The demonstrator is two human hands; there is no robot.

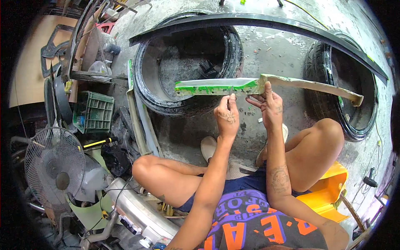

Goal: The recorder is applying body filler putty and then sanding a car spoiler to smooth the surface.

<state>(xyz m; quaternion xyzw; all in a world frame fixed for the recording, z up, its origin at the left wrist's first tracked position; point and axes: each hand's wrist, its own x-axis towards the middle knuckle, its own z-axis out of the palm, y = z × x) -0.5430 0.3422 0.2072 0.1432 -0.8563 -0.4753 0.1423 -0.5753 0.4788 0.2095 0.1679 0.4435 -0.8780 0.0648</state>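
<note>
In front of me I hold up a long, narrow trim strip with a white face and chipped green paint along its edge. My left hand pinches its lower edge near the middle, thumb upward. My right hand is closed at the end of a beige, worn strip, its thumb pressed on the face and its other fingers bent behind. The beige strip runs out to the right and ends in a small hooked tip. The two strips meet or overlap beside my right thumb; I cannot tell whether they are joined.
A long black strip lies across two tires, a left one and a right one. Long strips lean against the left tire. Farther left are a green crate and a fan. A yellow plastic piece is at right.
</note>
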